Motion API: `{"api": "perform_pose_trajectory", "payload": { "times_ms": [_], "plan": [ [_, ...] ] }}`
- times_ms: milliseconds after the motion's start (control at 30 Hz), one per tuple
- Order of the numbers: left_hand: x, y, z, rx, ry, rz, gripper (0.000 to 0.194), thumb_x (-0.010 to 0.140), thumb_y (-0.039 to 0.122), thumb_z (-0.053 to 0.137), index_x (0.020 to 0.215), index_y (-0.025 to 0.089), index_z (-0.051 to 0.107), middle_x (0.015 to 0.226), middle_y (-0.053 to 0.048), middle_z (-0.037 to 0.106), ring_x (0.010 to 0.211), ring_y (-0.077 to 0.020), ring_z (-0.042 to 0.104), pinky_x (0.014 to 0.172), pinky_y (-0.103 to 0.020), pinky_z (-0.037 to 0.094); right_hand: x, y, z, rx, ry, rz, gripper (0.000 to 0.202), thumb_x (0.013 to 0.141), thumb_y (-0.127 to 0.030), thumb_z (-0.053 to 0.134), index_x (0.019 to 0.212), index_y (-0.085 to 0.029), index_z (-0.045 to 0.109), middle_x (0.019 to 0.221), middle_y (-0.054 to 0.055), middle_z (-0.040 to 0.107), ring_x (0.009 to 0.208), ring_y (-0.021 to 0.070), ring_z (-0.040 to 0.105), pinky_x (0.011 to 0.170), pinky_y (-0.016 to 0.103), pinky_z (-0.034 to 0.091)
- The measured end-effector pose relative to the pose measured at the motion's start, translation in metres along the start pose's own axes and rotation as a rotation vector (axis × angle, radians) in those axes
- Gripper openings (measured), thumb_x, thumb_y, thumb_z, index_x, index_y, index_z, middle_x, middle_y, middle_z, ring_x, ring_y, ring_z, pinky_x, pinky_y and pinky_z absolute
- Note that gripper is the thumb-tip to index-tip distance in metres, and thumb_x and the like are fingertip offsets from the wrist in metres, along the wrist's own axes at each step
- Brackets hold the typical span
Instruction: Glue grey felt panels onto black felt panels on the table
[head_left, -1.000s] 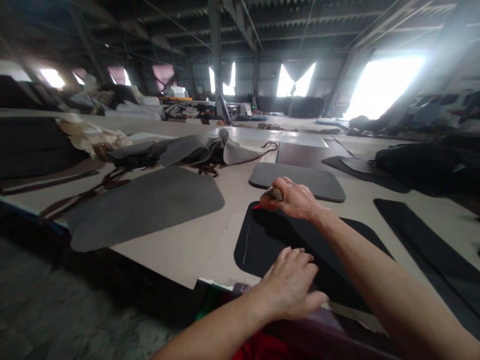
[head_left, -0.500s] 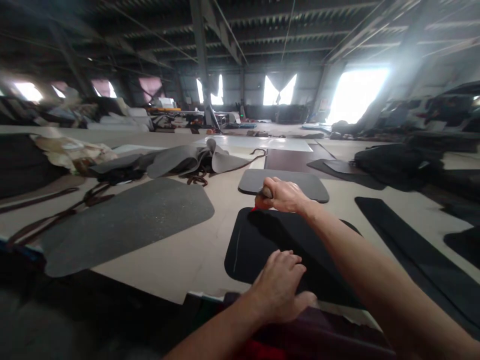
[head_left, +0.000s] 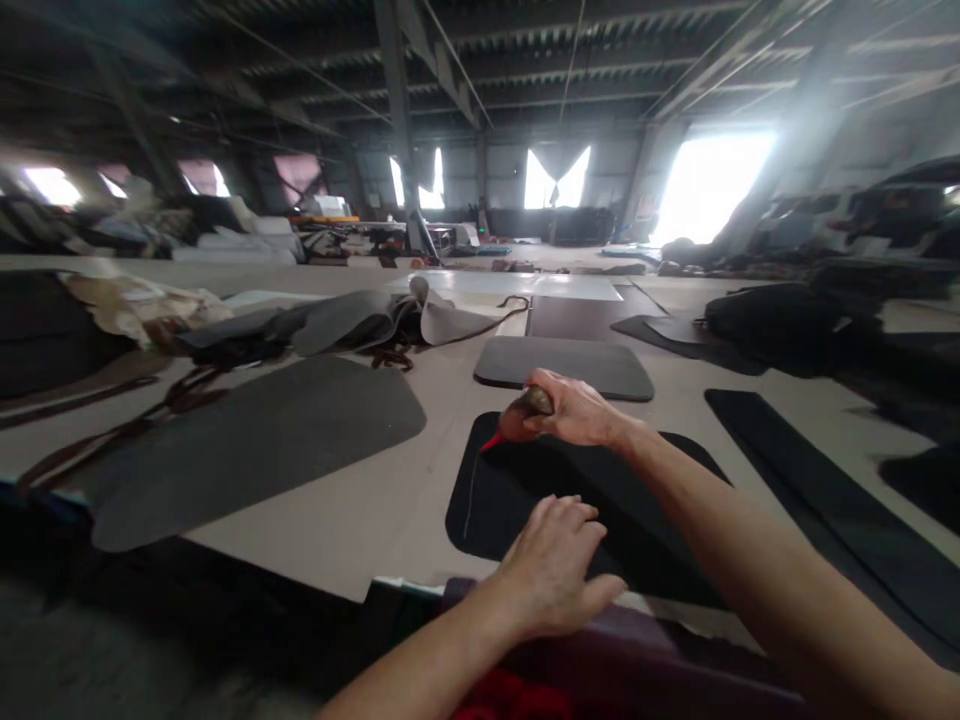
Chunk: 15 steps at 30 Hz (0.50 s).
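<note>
My right hand (head_left: 577,408) is closed around a brownish squeeze bottle (head_left: 516,422) with a pointed red nozzle. The bottle is tilted, its tip at or just above the far left part of a black mat-like piece (head_left: 495,500) with rounded corners. Along the piece's left edge runs a thin pale line (head_left: 471,495), ending near the nozzle. My left hand (head_left: 559,565) lies on the near part of the black piece, palm down, fingers stretched out and holding nothing.
Just beyond lies a grey rounded piece (head_left: 566,368). A large grey sheet (head_left: 262,445) is on the left, with crumpled grey material (head_left: 352,318) and dark cords behind it. To the right are a long black strip (head_left: 795,490) and a dark heap (head_left: 780,325). The table (head_left: 390,520) has its near edge below.
My right hand has brought the bottle nearer and slightly left, from the far edge of the black piece toward the pale line. My left hand has barely moved.
</note>
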<state>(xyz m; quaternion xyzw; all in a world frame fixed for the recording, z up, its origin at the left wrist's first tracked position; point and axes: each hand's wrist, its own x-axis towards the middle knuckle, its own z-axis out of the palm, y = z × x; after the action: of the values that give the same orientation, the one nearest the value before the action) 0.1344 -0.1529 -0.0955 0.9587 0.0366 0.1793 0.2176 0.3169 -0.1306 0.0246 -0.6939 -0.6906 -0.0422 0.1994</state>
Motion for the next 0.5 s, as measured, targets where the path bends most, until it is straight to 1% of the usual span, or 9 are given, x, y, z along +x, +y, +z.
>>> {"api": "perform_pose_trajectory", "payload": {
  "times_ms": [67, 167, 300, 500],
  "plan": [
    [0.000, 0.000, -0.001, -0.002, 0.003, 0.002, 0.048, 0.091, 0.046, 0.069, 0.128, 0.018, 0.056, 0.143, -0.009, 0.051, 0.140, -0.0278, 0.039, 0.124, -0.052, 0.027, 0.000, -0.004, 0.004, 0.027, -0.011, -0.049, 0.036, 0.079, -0.033, 0.073, 0.107, -0.025, 0.052, 0.102, 0.000, 0.064, 0.085, 0.0200, 0.060, 0.068, 0.028, 0.035],
    [0.001, 0.001, -0.002, -0.004, 0.007, 0.008, 0.050, 0.090, 0.046, 0.070, 0.128, 0.018, 0.056, 0.143, -0.009, 0.052, 0.140, -0.0280, 0.040, 0.124, -0.051, 0.028, 0.002, -0.007, 0.007, 0.003, -0.029, -0.089, 0.036, 0.080, -0.033, 0.073, 0.108, -0.025, 0.051, 0.105, 0.000, 0.063, 0.086, 0.0203, 0.060, 0.068, 0.028, 0.035],
    [0.002, 0.001, -0.004, -0.007, -0.010, 0.007, 0.050, 0.091, 0.046, 0.068, 0.130, 0.017, 0.055, 0.142, -0.011, 0.052, 0.140, -0.0289, 0.039, 0.124, -0.053, 0.028, 0.009, -0.009, 0.008, -0.085, -0.007, -0.092, 0.036, 0.083, -0.034, 0.071, 0.111, -0.025, 0.051, 0.109, 0.001, 0.063, 0.088, 0.0218, 0.062, 0.067, 0.029, 0.033],
    [0.001, -0.001, -0.002, -0.030, -0.004, 0.003, 0.051, 0.091, 0.049, 0.068, 0.130, 0.018, 0.055, 0.143, -0.010, 0.052, 0.141, -0.0283, 0.038, 0.124, -0.054, 0.027, 0.025, -0.003, 0.009, -0.228, 0.013, -0.064, 0.032, 0.086, -0.037, 0.068, 0.108, -0.025, 0.050, 0.109, 0.002, 0.061, 0.083, 0.0217, 0.062, 0.061, 0.030, 0.028]
  ]
}}
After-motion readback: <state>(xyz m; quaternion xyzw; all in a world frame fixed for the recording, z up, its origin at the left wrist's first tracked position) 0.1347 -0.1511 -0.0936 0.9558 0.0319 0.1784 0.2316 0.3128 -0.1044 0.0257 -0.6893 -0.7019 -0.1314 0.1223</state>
